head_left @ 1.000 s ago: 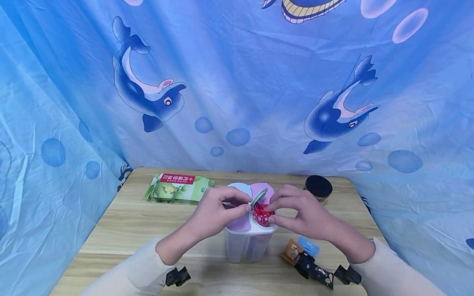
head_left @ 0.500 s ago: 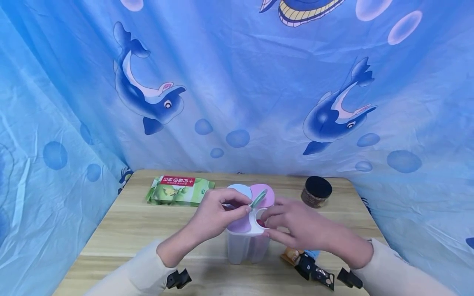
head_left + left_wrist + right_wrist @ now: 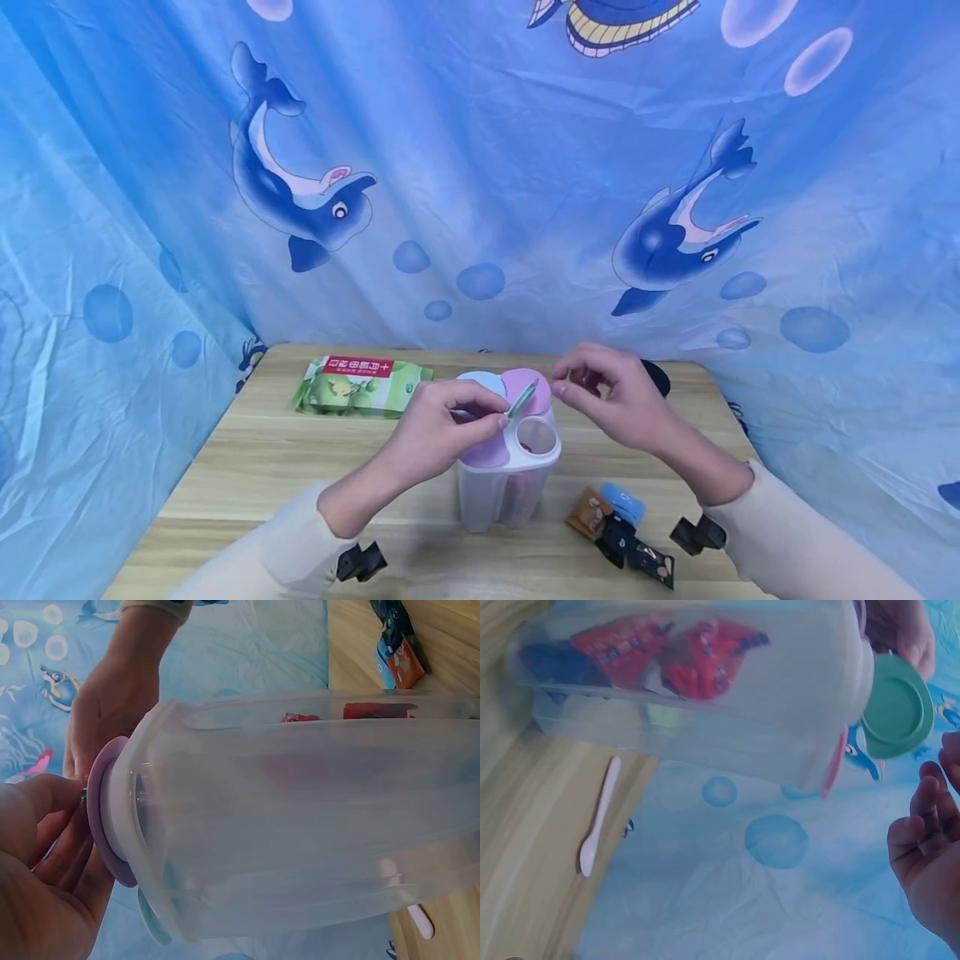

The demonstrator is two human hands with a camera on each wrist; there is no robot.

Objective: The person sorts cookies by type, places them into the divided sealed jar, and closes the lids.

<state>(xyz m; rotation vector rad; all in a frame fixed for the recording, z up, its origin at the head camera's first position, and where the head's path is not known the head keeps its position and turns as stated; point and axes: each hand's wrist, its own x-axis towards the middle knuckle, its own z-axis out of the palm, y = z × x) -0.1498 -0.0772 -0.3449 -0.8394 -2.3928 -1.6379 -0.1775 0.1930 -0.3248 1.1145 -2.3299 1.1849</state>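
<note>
A clear plastic container [image 3: 501, 493] stands mid-table, topped by a lid of pastel flaps. My left hand [image 3: 442, 425] pinches the green flap [image 3: 522, 400] and holds it up, so the round opening [image 3: 534, 433] beside it is uncovered. Above and right of the lid hovers my right hand [image 3: 603, 398], fingers loosely curled, holding nothing. The right wrist view shows red packets [image 3: 709, 656] inside the container [image 3: 697, 690], the raised green flap [image 3: 896, 705] and the fingers of my right hand [image 3: 930, 847]. The left wrist view shows my left hand [image 3: 45, 877] at the purple flap [image 3: 101, 817].
A green snack packet [image 3: 362, 385] lies at the back left of the wooden table [image 3: 247, 467]. A dark-lidded jar [image 3: 662, 375] is partly hidden behind my right hand. Small orange and blue packets [image 3: 606, 507] lie at the front right. A white spoon [image 3: 598, 817] lies near the container.
My right hand pushed a red packet down through the opening, let it go, then rose and drew back to the right. My left hand kept the green flap up.
</note>
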